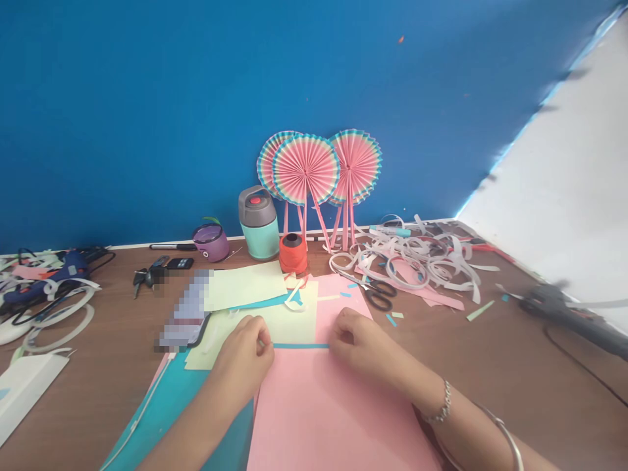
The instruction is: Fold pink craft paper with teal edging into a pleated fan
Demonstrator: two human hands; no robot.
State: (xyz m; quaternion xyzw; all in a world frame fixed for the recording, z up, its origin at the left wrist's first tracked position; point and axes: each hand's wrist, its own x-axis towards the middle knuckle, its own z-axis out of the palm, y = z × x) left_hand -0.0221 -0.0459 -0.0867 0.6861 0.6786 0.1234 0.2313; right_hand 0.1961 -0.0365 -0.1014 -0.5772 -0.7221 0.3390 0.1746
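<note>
Left hand [243,358] and right hand [358,343], fingers closed, pinch opposite ends of a thin blue paper strip [301,345]; beneath lies a pink paper sheet [333,418], beside pale yellow card [275,325].

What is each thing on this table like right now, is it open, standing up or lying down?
Left hand, touching one end of the blue paper strip
Right hand, touching the strip's other end
Pink paper, lying flat
Paper fans, open, leaning on the wall
Bottle, upright, lid on
Red string roll, standing
Scissors, lying down
Paper curls, in a messy pile
</note>
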